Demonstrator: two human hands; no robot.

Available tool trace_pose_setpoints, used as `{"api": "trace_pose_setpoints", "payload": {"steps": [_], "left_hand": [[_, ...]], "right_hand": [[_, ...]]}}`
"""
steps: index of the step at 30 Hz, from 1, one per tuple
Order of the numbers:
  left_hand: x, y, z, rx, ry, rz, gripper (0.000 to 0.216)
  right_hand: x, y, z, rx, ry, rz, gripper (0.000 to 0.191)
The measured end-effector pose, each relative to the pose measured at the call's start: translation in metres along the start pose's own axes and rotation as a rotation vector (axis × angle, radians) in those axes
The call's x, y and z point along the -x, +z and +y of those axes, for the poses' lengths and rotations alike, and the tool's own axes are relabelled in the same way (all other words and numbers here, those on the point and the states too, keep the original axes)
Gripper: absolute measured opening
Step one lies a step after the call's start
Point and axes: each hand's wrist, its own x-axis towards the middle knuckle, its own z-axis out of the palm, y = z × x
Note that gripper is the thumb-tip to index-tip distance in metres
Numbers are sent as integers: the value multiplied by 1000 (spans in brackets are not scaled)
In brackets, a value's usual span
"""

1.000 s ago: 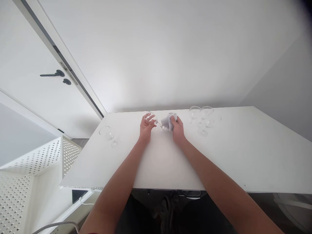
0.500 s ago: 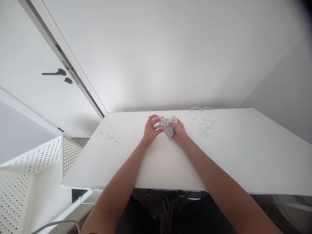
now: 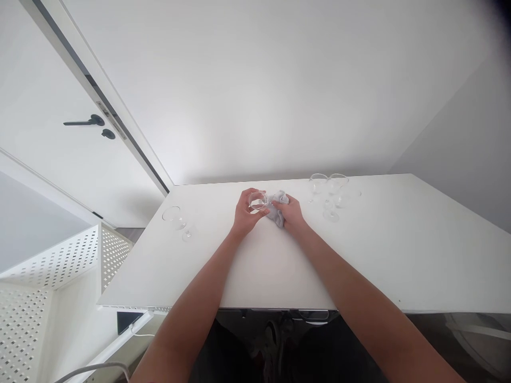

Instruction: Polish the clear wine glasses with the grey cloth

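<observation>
My left hand (image 3: 244, 213) is curled round the bowl of a clear stemmed glass (image 3: 257, 200) held on its side above the white table (image 3: 255, 266). Right beside it, my right hand (image 3: 291, 214) grips a crumpled grey cloth (image 3: 276, 205) pressed against the glass. Both hands meet near the far middle of the table.
Several more clear stemmed glasses (image 3: 329, 191) stand at the far right of the hands. A single glass (image 3: 175, 219) stands at the far left near the table's edge. A white door with a dark handle (image 3: 85, 122) is at left, a perforated white panel (image 3: 51, 266) below it.
My left hand has shifted right and closed round the glass bowl, bringing it against the cloth. The right hand with the cloth stayed nearly in place.
</observation>
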Motion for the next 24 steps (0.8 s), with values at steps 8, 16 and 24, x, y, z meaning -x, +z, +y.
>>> {"api": "trace_pose_setpoints", "payload": {"steps": [8,16,24], "left_hand": [[0,0,0,21,-27,0,64],[0,2,0,13,-47,27,61],[-1,1,-4,-8,-60,57,65]], "right_hand": [[-1,0,-1,-26,-35,-96,37],[-3,-4,3,103,-117,43,38],[1,-2,0,226,-130,70,33]]}}
